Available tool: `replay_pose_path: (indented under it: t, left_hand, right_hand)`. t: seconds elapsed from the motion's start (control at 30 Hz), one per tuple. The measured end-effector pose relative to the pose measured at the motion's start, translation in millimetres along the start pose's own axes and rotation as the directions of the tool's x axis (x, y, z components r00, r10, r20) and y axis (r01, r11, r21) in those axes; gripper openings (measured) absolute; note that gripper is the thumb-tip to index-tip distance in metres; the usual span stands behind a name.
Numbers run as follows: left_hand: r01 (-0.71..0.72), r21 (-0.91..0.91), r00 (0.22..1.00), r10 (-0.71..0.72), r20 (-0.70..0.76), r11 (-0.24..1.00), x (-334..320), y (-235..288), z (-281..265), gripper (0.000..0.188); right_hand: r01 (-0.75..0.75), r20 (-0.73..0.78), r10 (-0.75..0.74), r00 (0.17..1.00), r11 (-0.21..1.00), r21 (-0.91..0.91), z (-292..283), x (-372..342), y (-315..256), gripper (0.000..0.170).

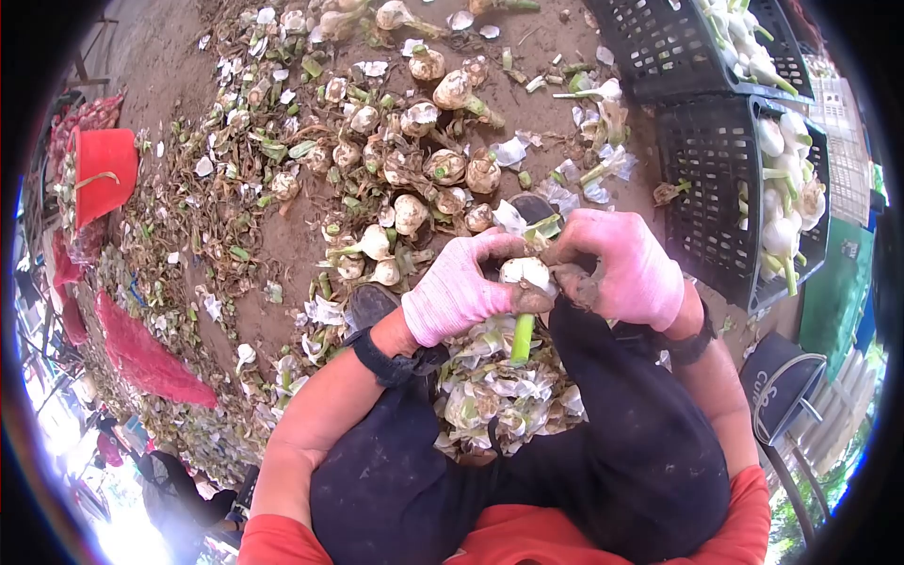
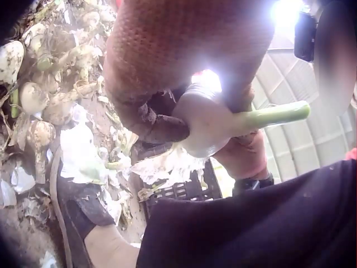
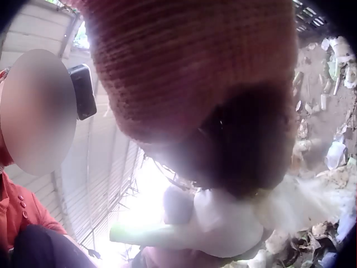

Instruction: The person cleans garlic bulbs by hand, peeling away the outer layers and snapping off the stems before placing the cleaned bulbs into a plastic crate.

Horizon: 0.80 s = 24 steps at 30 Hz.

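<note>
Both hands wear pink gloves with soiled fingertips and meet over the person's lap. The left hand [image 1: 463,290] grips a white garlic bulb [image 1: 525,272] between thumb and fingers. Its trimmed green stem [image 1: 522,339] points toward the person, and the same stem [image 2: 276,115] sticks out sideways in the left wrist view. The right hand [image 1: 626,268] has its fingers curled at the bulb's side, pinching loose papery skin [image 3: 312,204] that trails off the bulb [image 3: 231,226]. In the right wrist view the glove hides most of those fingertips.
Unpeeled garlic bulbs [image 1: 445,167] lie on the soil ahead among scattered skins and stem scraps. Black crates [image 1: 706,179] with peeled garlic stand at the right. Peelings [image 1: 508,400] pile between the legs. A red bucket [image 1: 105,174] and red netting [image 1: 146,353] are at the left.
</note>
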<state>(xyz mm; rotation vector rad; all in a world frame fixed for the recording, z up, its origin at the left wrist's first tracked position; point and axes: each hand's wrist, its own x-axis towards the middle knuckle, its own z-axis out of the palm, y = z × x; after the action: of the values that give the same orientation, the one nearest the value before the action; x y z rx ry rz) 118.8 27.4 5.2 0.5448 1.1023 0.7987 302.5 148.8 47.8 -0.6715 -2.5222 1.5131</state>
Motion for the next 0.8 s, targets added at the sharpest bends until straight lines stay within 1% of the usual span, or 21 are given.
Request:
replay_pose_path:
  t: [0.07,0.1,0.13,0.17,0.2,0.23,0.27,0.3,0.33,0.4,0.43,0.47,0.5,0.53,0.57,0.6,0.67,0.7,0.73,0.77,0.8]
  left_hand:
    - [0.03,-0.021,1.0,-0.03,-0.001,0.999,-0.3,0.1,-1.3,0.045]
    - [0.024,0.025,0.999,-0.025,0.026,0.999,0.4,3.4,-2.9,0.046]
    - [0.017,0.068,0.998,-0.021,0.054,0.998,0.7,5.3,-3.8,0.047]
    - [0.018,0.067,0.998,-0.022,0.054,0.998,1.0,6.0,-4.2,0.047]
    - [0.01,0.084,0.995,-0.018,0.095,0.996,1.5,6.5,-4.2,0.05]
    - [0.001,0.101,0.99,-0.015,0.137,0.995,1.8,6.8,-3.4,0.052]
    - [-0.002,0.103,0.99,-0.013,0.141,0.995,1.6,6.8,-1.6,0.052]
    - [-0.07,0.081,0.988,0.058,0.142,0.994,0.5,6.0,0.5,0.054]
    - [-0.139,0.059,0.983,0.13,0.133,0.989,0.0,4.8,0.6,0.056]
    - [-0.08,-0.022,0.992,0.082,0.094,0.997,2.2,0.4,-2.9,0.061]
    - [-0.061,-0.068,0.994,0.067,0.084,0.996,3.5,-2.6,-3.3,0.062]
    - [-0.043,-0.114,0.996,0.052,0.075,0.993,5.0,-5.8,-3.4,0.063]
    - [-0.043,-0.114,0.996,0.052,0.077,0.992,5.6,-7.5,-3.5,0.063]
    - [-0.058,-0.104,0.995,0.066,0.074,0.993,6.1,-8.5,-4.1,0.062]
    - [-0.072,-0.093,0.994,0.078,0.071,0.993,6.4,-9.1,-4.6,0.062]
    - [-0.071,-0.093,0.994,0.078,0.071,0.993,6.9,-9.8,-3.8,0.062]
    - [-0.19,0.118,0.98,0.196,-0.042,0.975,8.4,-11.3,0.0,0.057]
    - [-0.189,0.117,0.98,0.195,-0.042,0.975,7.8,-9.1,1.4,0.057]
    - [-0.189,0.203,0.978,0.202,-0.049,0.961,6.7,-4.6,3.1,0.056]
    - [-0.187,0.287,0.976,0.211,-0.054,0.939,6.0,-1.8,4.1,0.054]
    - [-0.188,0.286,0.976,0.211,-0.054,0.94,5.3,-2.1,4.5,0.054]
  right_hand:
    - [-0.098,0.013,0.099,0.995,0.995,-0.021,0.6,1.8,-4.8,0.015]
    - [-0.099,0.014,0.099,0.995,0.995,-0.019,-1.1,2.4,-6.5,0.015]
    - [-0.151,0.055,0.149,0.987,0.988,0.026,-3.7,3.3,-8.0,0.014]
    - [-0.203,0.096,0.196,0.976,0.977,0.068,-5.9,4.4,-7.8,0.014]
    - [-0.205,0.096,0.198,0.975,0.976,0.068,-5.1,6.3,-0.5,0.014]
    - [-0.277,0.054,0.277,0.959,0.961,-0.009,-1.3,8.4,14.2,0.011]
    - [-0.348,0.003,0.349,0.937,0.934,-0.083,3.8,9.5,31.4,0.009]
    - [-0.33,-0.12,0.309,0.943,0.912,-0.243,10.8,9.7,48.0,0.011]
    - [-0.323,-0.118,0.303,0.946,0.914,-0.244,10.7,4.8,56.5,0.011]
    - [-0.135,-0.239,0.129,0.963,0.991,-0.008,13.8,0.0,46.1,0.017]
    - [-0.235,-0.106,0.238,0.966,0.971,0.039,1.2,-3.2,31.1,0.022]
    - [-0.235,-0.107,0.238,0.965,0.971,0.037,-6.4,-2.5,17.6,0.022]
    - [-0.324,-0.005,0.33,0.944,0.931,0.169,-11.0,-1.1,5.9,0.023]
    - [-0.415,0.107,0.401,0.91,0.863,0.288,-11.6,-0.5,-1.7,0.024]
    - [-0.376,0.09,0.366,0.926,0.879,0.294,-9.5,-1.5,-6.0,0.025]
    - [-0.376,0.09,0.366,0.926,0.879,0.294,-7.9,-0.1,-6.9,0.025]
    - [-0.227,0.065,0.225,0.972,0.973,0.031,-4.7,1.7,-7.6,0.021]
    - [-0.216,0.039,0.216,0.976,0.976,0.022,-1.7,2.2,-6.1,0.019]
    - [-0.217,0.039,0.216,0.976,0.976,0.022,-1.0,1.5,-5.9,0.019]
    - [-0.184,0.041,0.184,0.982,0.983,-0.006,-0.4,0.1,-6.3,0.017]
    - [-0.15,0.044,0.151,0.988,0.988,-0.034,0.3,-1.2,-7.0,0.016]
